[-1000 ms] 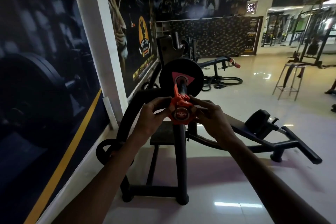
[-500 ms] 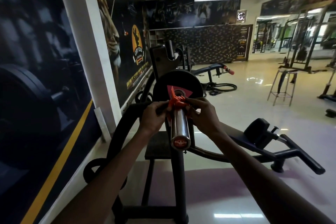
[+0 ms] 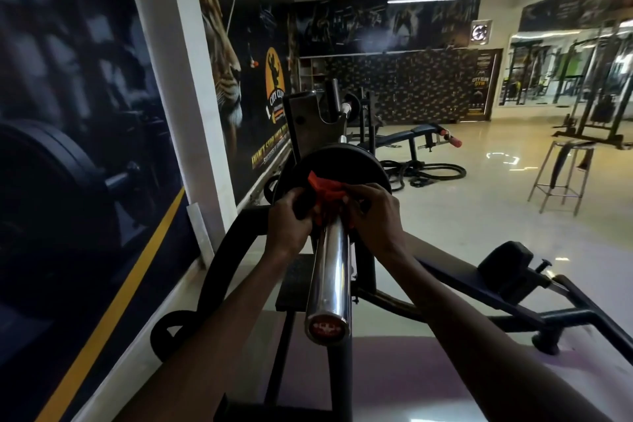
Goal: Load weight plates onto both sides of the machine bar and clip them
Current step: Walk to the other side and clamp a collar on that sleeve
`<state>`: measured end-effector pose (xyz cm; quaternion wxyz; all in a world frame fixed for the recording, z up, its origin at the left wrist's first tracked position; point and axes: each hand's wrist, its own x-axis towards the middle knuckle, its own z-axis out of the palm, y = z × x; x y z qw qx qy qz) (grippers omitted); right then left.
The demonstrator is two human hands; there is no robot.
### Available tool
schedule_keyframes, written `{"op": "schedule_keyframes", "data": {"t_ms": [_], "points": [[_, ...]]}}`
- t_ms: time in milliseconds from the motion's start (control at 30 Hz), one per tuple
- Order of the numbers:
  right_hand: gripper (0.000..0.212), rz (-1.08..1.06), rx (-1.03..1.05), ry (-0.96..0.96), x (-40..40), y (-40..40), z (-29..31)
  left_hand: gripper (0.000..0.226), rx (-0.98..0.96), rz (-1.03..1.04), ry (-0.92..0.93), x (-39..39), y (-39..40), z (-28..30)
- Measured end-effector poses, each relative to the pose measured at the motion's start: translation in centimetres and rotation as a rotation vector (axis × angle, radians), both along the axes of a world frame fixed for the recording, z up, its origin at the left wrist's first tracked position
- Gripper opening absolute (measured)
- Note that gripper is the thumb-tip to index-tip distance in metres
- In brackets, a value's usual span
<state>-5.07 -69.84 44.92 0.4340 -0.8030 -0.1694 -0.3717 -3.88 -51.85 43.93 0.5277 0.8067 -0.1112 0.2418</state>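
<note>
both hands are seen closed around an orange collar clip (image 3: 327,193) on the chrome bar sleeve (image 3: 330,279) of a gym machine. from the head camera, the left hand (image 3: 287,219) is wrapped on the clip's left side, fingers curled over it, while the right hand (image 3: 371,212) is pinched on its right side, fingertips laid across the top. the clip is held around the sleeve and pressed up against a black weight plate (image 3: 342,161), which is seated on the bar just behind it. the sleeve's red end cap (image 3: 325,329) is pointed toward the camera. a black machine frame (image 3: 239,243) is seen below, a tiger mural (image 3: 222,72) at left, battle ropes (image 3: 424,173) and a metal stool (image 3: 561,175) on the glossy floor beyond.
</note>
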Motion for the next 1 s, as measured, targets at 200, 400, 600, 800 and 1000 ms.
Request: {"op": "schedule_keyframes", "data": {"t_ms": [200,400,600,800,1000], "points": [[0.024,0.014,-0.005,-0.014,0.7,-0.1,-0.4,0.053,0.111,-0.023,-0.153,0.6,-0.2,-0.5],[0.017,0.033,-0.078,-0.002,0.7,-0.3,0.5,0.061,0.286,-0.142,-0.134,2.0,0.4,0.7],[0.048,0.059,-0.207,0.046,0.8,-1.7,2.1,0.054,0.313,-0.164,-0.193,2.8,1.3,1.4],[0.117,0.063,-0.761,-0.091,2.5,-2.1,3.4,0.052,0.305,-0.202,-0.175,3.2,1.6,0.8],[0.109,-0.038,-0.988,-0.209,2.2,-0.9,4.7,0.05,0.269,-0.177,-0.164,3.0,1.5,0.7]]}}
